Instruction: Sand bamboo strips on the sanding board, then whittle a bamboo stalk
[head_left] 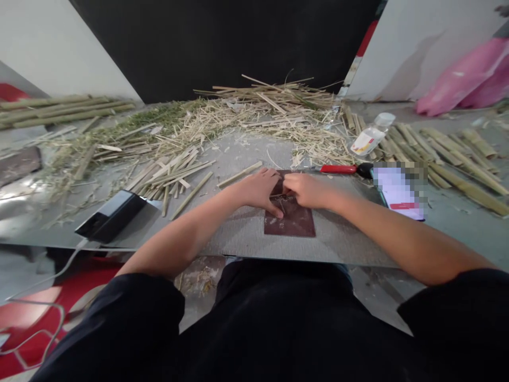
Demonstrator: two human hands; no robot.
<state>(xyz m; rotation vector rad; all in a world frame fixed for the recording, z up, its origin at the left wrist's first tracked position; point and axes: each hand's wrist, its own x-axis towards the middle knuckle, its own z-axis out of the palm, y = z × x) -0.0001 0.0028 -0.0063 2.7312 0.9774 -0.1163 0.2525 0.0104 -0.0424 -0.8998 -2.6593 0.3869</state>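
A dark brown-red rectangular sheet point(294, 225) lies flat on the table in front of me. My left hand point(259, 190) rests over its left side, with the thumb spread away from the other fingers and touching the sheet. Close beside it, my right hand point(304, 188) is closed, its knuckles curled over the sheet's upper part. A thin pale line shows between the two hands, too small to name. What the right fingers grip, if anything, is hidden.
Split bamboo strips point(175, 175) and shavings point(222, 124) cover the table's left and back. To the right are a red-handled tool point(338, 169), a phone point(397, 193), a clear bottle point(371, 135) and bamboo pieces point(457, 154). A corded black device point(111, 216) stands front left.
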